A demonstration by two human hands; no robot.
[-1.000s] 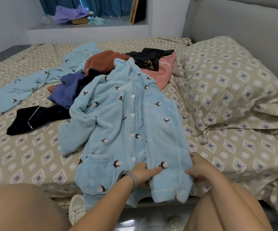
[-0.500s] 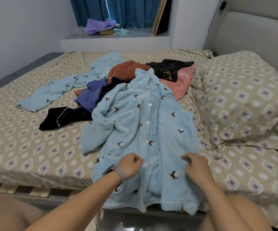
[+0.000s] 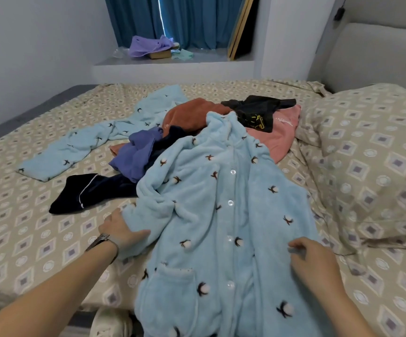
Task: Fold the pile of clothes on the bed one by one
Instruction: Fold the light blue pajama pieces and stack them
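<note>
Pajama top: the fluffy light blue button-up pajama top [image 3: 223, 215] is lying flat, front side up, on the bed with the tan diamond-pattern sheet [image 3: 26, 227].
Left hand [image 3: 121, 228]: it is holding the top's sleeve end, thumb lying over the fluff.
Right hand [image 3: 315, 261]: it is resting on the top's right side, fingers loosely bent, gripping nothing.
Clothes pile [image 3: 197, 122]: it is sitting just behind the top's collar.
Pillow [image 3: 372, 154]: it is lying right of the top.
</note>
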